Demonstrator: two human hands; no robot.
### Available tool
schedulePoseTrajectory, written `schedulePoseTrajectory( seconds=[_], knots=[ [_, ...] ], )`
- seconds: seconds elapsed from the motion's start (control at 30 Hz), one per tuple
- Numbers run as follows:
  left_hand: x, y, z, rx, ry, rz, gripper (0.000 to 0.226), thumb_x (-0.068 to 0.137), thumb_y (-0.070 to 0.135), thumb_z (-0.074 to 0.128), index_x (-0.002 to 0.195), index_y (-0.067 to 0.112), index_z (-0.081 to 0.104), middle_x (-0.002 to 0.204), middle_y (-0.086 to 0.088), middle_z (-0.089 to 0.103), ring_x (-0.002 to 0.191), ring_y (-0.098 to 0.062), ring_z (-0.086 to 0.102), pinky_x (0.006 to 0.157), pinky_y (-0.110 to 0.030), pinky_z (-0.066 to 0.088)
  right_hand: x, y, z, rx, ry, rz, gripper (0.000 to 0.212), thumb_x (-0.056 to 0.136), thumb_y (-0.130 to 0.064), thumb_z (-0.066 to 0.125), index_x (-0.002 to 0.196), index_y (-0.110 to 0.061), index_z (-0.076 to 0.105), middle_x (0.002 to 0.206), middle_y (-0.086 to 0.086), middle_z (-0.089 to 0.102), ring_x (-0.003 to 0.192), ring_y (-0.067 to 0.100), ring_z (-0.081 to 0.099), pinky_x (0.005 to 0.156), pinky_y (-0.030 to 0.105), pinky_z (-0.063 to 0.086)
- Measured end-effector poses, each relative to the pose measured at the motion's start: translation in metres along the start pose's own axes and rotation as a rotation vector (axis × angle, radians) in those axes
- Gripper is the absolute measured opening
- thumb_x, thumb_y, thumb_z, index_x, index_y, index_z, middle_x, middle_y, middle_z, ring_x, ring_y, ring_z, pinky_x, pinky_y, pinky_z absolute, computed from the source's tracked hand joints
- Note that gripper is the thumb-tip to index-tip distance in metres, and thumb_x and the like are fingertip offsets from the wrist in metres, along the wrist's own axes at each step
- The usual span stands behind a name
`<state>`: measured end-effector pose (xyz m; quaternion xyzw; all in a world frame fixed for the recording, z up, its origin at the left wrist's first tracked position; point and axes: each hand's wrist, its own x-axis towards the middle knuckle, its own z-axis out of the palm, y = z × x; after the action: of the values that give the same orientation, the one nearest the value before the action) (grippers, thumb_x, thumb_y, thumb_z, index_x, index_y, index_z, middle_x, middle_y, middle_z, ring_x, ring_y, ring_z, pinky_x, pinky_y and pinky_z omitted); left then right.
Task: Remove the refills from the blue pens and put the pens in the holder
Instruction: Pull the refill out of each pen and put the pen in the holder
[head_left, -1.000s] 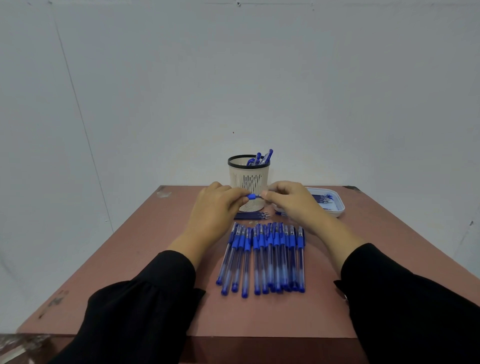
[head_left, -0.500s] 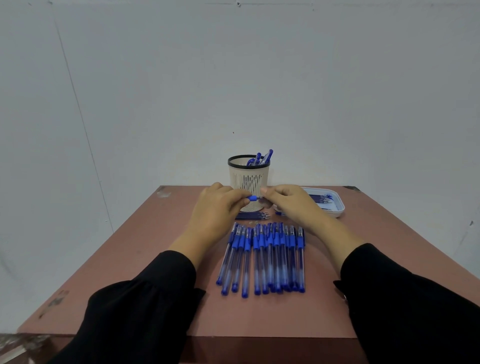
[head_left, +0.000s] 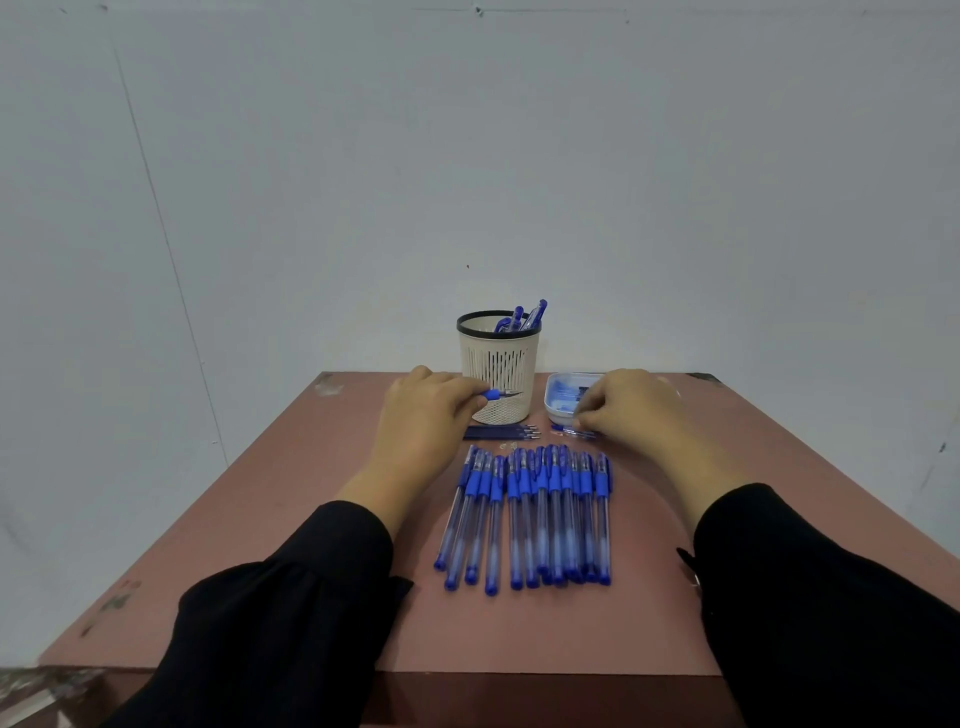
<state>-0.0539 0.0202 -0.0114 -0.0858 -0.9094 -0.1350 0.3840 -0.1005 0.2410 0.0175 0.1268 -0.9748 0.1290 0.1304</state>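
One blue-gripped pen (head_left: 497, 395), bare tip exposed, in left hand (head_left: 423, 415)

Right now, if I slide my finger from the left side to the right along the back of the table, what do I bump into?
Left hand → pen holder → white tray → right hand.

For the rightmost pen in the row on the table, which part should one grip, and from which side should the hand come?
Grip the rightmost pen at its blue rubber sleeve toward the far end, coming from above and the right. It lies flat, pressed against its neighbour on the left, while the table on its right is bare, probably giving fingers room there.
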Motion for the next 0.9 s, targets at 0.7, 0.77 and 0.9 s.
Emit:
schedulePoseTrajectory(
  seconds=[0.7, 0.77, 0.9],
  knots=[
    [0.0, 0.003, -0.001, 0.005, -0.076, -0.022, 0.027, 0.096, 0.035, 0.048, 0.117, 0.029, 0.064, 0.107, 0.008, 0.067, 0.088, -0.009, 0.038, 0.078, -0.028, 0.03, -0.006, -0.016, 0.003, 0.418, 0.024, -0.256, 0.002, 0.086, -0.029, 0.066, 0.085, -0.031, 0.066, 0.084, -0.015, 0.067, 0.078, 0.001, 0.057, 0.073, 0.025, 0.041],
    [0.0, 0.005, -0.001, -0.003, -0.094, 0.001, 0.027, 0.096, 0.034, 0.049, 0.117, 0.029, 0.064, 0.107, 0.007, 0.067, 0.092, -0.013, 0.044, 0.078, -0.028, 0.03, -0.006, -0.017, 0.003, 0.446, 0.022, -0.245, 0.002, 0.086, -0.028, 0.066, 0.087, -0.029, 0.067, 0.086, -0.013, 0.068, 0.077, 0.004, 0.057, 0.072, 0.027, 0.044],
    [-0.002, 0.008, 0.0, -0.042, -0.101, 0.034, 0.026, 0.096, 0.033, 0.049, 0.116, 0.028, 0.065, 0.106, 0.006, 0.067, 0.094, -0.014, 0.046, 0.082, -0.031, 0.034, -0.007, -0.022, 0.004, 0.597, -0.015, -0.211, 0.009, 0.088, -0.025, 0.066, 0.094, -0.021, 0.073, 0.083, -0.009, 0.067, 0.076, 0.007, 0.058, 0.073, 0.03, 0.048]
  ],
)
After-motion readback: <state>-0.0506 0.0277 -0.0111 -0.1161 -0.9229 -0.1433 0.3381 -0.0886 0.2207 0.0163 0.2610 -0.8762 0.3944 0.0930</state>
